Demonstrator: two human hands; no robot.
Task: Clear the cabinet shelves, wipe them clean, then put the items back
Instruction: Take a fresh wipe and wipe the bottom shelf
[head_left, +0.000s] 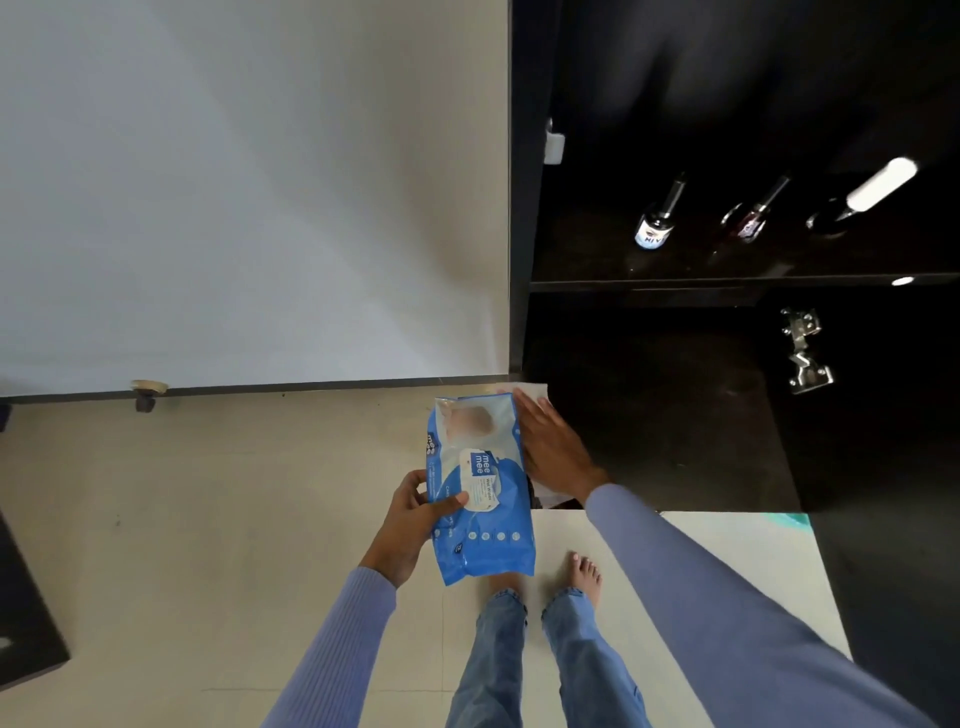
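wet wipe on the lower shelf, pack in the other hand

the left hand (410, 512) grips a blue pack of wet wipes (480, 488) by its left edge, thumb curled over the white flap label, holding it up above the pale tiled floor (208, 545). the right hand (553, 449) lies flat with straight fingers on a white wipe (530, 391), pressing it against the front left corner of the dark cabinet's lower shelf (665, 415). the two hands are apart, with the pack between them.

on the upper shelf (727, 265) stand three small bottles in a row: one with a blue-and-white label (657, 223), a dark reddish one (750, 218) and one with a long white cap (862, 200). a metal hinge (805, 351) is fixed on the cabinet's right inner wall. the white cabinet door (249, 197) stands open at the left. both sleeves are lilac; jeans and bare feet show below.
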